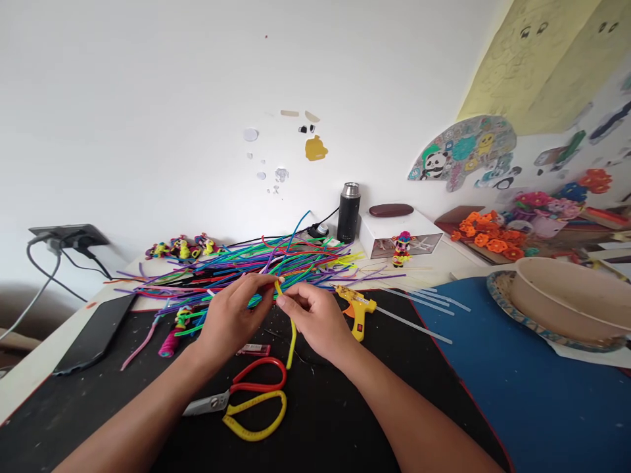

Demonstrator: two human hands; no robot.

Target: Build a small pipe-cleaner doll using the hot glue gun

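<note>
My left hand [240,309] and my right hand [315,318] meet above the black mat, both closed in a pinch on a yellow pipe cleaner [292,345]. Its upper end is bent between my fingertips, and the loose end hangs down below my right hand. Under my hands lie scissors [256,387] with one red and one yellow handle loop. Right of my right hand rests a yellow hot glue gun [359,312]. Behind both hands spreads a heap of colourful pipe cleaners [246,263].
Clear glue sticks [419,322] lie on the right. A pipe-cleaner figure [401,249] stands by a white box [419,230] and a black thermos [349,213]. A dark phone-like slab [93,335] is at left, a large basin [572,295] at right. The wall [172,98] closes the back.
</note>
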